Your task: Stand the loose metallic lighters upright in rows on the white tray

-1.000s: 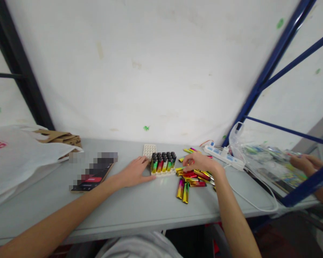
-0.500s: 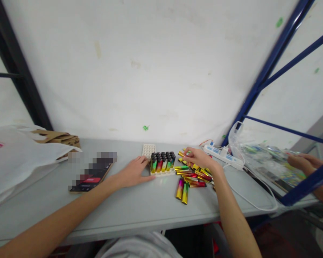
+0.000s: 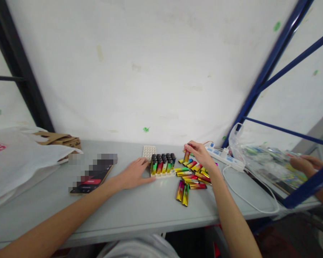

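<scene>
Head view: one lighter (image 3: 186, 157) is pinched near its upper end between the thumb and fingertips of the right hand (image 3: 201, 154). Its long axis runs close to upright, 12 to 6 o'clock. Whether its lower end touches the heap below cannot be told.

The tray (image 3: 163, 168) of standing dark-capped lighters lies at 9 o'clock from this lighter, near but apart, so the right hand is the nearer one. The tray's empty cells (image 3: 149, 151) sit at its 11 o'clock corner. The left hand (image 3: 134, 174) lies flat with fingers extended, touching the tray's left edge.

The loose lighters (image 3: 193, 172) lie scattered on the counter (image 3: 140, 209) at 6 o'clock from the right hand, most with long axes near 3 to 9 o'clock. A power strip (image 3: 224, 156) lies at 3 o'clock from that hand. A phone (image 3: 93, 176) lies at 9 o'clock from the left hand, and a white bag (image 3: 16, 157) lies farther out. A co-worker's hand (image 3: 303, 163) rests at the far 3 o'clock edge.
</scene>
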A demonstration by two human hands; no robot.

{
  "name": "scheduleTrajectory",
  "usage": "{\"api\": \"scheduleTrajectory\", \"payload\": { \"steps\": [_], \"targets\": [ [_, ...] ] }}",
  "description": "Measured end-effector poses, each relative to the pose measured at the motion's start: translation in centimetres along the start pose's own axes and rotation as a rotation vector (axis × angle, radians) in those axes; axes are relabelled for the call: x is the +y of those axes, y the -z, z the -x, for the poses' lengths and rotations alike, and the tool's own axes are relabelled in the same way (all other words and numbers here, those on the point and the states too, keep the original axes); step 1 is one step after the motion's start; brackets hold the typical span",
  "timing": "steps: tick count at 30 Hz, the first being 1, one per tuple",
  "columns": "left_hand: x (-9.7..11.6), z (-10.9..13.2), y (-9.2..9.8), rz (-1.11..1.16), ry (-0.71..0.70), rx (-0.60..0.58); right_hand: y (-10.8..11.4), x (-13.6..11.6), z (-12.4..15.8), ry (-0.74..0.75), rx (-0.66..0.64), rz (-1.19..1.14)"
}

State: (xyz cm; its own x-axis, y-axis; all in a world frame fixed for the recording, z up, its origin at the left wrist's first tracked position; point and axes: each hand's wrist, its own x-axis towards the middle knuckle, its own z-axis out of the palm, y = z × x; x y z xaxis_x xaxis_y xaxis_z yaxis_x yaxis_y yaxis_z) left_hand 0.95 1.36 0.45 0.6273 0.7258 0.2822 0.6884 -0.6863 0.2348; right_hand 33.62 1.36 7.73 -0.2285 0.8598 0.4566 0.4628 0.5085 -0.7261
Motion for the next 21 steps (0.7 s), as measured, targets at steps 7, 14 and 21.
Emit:
{"api": "scheduleTrajectory", "payload": {
  "steps": [7, 14, 21],
  "targets": [
    [-0.2, 0.0, -0.2, 0.023, -0.014, 0.017, -1.1, -2.6, 1.0, -0.081, -0.216, -0.170],
    [-0.2, 0.0, -0.2, 0.029, -0.021, 0.020, -2.6, -2.4, 0.2, -0.045, 0.068, 0.051],
    [-0.2, 0.0, -0.2, 0.030, -0.012, 0.022, -3.1, -1.0, 0.1, -0.072, 0.172, 0.170]
  ]
}}
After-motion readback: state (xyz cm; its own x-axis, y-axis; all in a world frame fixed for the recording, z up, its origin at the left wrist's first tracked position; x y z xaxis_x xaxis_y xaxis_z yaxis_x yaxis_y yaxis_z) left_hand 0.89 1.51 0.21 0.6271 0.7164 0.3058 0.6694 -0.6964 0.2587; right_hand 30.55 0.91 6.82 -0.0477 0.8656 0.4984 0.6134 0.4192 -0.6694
